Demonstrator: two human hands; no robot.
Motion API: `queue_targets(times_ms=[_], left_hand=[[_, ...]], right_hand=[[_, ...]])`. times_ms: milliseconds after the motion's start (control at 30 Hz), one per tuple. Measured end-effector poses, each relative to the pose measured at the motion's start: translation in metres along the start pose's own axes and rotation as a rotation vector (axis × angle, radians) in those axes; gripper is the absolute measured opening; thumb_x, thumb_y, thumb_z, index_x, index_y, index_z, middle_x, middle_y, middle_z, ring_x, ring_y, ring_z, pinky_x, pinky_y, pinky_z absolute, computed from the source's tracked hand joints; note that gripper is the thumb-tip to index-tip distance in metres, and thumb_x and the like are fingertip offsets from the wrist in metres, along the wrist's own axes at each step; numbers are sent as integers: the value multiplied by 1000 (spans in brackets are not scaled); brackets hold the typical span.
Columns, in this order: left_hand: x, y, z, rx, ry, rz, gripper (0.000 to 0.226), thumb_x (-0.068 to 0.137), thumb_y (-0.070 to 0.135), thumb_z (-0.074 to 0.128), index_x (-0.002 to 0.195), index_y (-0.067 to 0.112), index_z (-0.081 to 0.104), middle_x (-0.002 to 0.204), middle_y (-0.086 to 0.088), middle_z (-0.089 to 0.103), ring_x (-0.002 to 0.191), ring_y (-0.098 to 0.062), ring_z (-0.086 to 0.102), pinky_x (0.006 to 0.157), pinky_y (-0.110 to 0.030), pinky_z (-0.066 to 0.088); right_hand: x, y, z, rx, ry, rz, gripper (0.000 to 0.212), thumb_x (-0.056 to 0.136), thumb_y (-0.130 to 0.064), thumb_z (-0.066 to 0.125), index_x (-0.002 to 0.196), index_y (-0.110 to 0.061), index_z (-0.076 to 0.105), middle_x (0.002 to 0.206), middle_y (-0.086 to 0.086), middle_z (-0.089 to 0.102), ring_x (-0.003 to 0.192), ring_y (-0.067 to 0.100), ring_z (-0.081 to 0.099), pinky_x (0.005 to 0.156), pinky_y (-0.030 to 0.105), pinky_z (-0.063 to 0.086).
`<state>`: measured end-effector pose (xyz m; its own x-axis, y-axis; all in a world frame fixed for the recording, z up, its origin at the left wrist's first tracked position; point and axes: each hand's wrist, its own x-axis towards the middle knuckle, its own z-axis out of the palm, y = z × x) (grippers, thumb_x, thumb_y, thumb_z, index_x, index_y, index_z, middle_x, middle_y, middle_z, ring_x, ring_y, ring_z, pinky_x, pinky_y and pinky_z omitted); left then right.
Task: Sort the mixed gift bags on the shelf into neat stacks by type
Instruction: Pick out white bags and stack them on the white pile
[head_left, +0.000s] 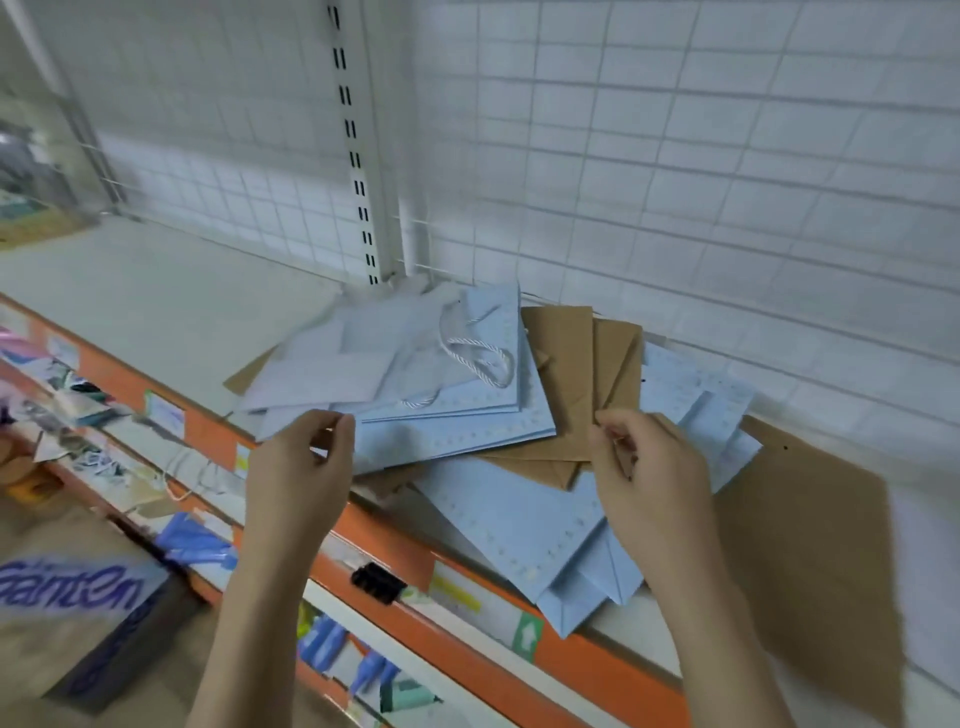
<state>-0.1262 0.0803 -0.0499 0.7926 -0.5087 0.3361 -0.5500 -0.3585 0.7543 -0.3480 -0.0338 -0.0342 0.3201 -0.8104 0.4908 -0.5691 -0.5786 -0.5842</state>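
Light blue gift bags (457, 431): smooth matt paper, faint pale dotted border print. White twisted cord handles (480, 358), slight sheen. Brown bags (566, 358): plain kraft paper, matt, sharply creased folds. Large brown sheet (815, 551) at right: same kraft look, dull, faintly fibrous. Shelf (156, 306): off-white painted surface, smooth, low sheen. Orange shelf edge (395, 540): glossy, paper labels stuck on. Back panel (675, 156): white-coated wire grid. Slotted upright (358, 156): white-painted metal.

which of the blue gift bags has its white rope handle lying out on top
The light blue dotted bag at the back of the pile, beside the brown paper bags. Its twisted white handle loops across its face; the other blue bags show no handle.
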Motion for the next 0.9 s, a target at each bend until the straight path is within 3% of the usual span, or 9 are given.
queue_targets(times_ms=[133, 267, 333, 433, 567, 700, 800, 900], left_hand=[[44, -27, -3, -24, 0, -26, 19, 92, 17, 50, 94, 10, 67, 81, -5, 69, 80, -29, 61, 70, -30, 40], [100, -53, -4, -15, -39, 14, 18, 91, 17, 52, 93, 9, 68, 78, -6, 66, 68, -25, 55, 64, -24, 31], [128, -68, -5, 10, -116, 37, 19, 90, 21, 56, 97, 8, 67, 88, -9, 66, 76, -25, 57, 70, -25, 35], [165, -93, -6, 78, -247, 44, 40, 86, 32, 62, 114, 4, 61, 110, -19, 61, 99, -34, 58, 86, -36, 42], [197, -106, -1, 187, -410, -1, 75, 77, 51, 64, 130, 2, 45, 121, -24, 54, 113, -39, 50, 94, -39, 39], [212, -107, 6, 126, -514, -43, 89, 69, 53, 71, 132, -2, 38, 127, -23, 47, 118, -37, 45, 93, -38, 38], [223, -109, 13, 103, -610, -78, 86, 64, 56, 74, 121, -3, 45, 123, -19, 53, 115, -34, 49, 81, -33, 40], [234, -114, 16, 34, -643, -104, 87, 65, 51, 77, 124, -4, 44, 127, -17, 52, 117, -32, 49, 75, -27, 33]], right_hand=[[21, -22, 28, -18, 18, 18, 15, 89, -20, 56, 98, -12, 65, 87, -5, 58, 87, 17, 58, 75, 31, 48], [43, -45, 58, -66, 144, 100, 15, 89, -22, 57, 93, -12, 67, 82, -3, 63, 84, 22, 61, 74, 33, 47], [48, -63, 76, -83, 176, 161, 21, 87, -28, 53, 93, -13, 67, 86, 2, 67, 85, 22, 62, 74, 31, 46], [49, -96, 108, -149, 177, 219, 29, 83, -33, 47, 94, -15, 67, 87, 1, 68, 83, 23, 63, 77, 37, 48], [46, -120, 138, -293, 215, 303, 29, 82, -33, 47, 91, -15, 67, 88, 3, 69, 91, 29, 61, 81, 48, 48], [44, -130, 147, -310, 245, 343, 36, 83, -33, 45, 96, -8, 67, 93, 7, 68, 93, 29, 61, 84, 39, 46], [43, -137, 152, -318, 298, 377, 32, 85, -28, 51, 100, -4, 65, 94, 11, 66, 90, 30, 61, 77, 25, 36], [43, -140, 157, -320, 250, 505, 35, 86, -28, 62, 111, -4, 59, 104, 14, 62, 93, 28, 55, 72, 23, 28]])
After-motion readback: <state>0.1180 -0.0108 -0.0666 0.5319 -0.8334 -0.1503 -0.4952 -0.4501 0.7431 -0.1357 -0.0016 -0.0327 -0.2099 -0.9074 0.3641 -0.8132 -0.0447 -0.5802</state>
